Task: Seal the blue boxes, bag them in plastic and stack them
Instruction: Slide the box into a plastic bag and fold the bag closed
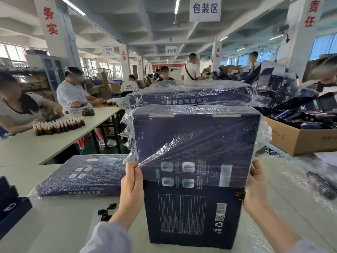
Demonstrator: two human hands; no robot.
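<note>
Box (193,212) stands upright between left hand (132,181), pinching bag (197,139), and right hand (255,187).

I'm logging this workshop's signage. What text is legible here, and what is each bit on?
"包装区": hanging sign.
"灌装区": smaller hanging sign behind it.
"务实": red, left pillar.
"责任": red, right pillar.
"态度": red, far left pillar.
"目标": red, far right pillar.
Third hanging sign: too blurred.
Blue box, partly under the plastic bag: print upside down, too small to read.
</note>
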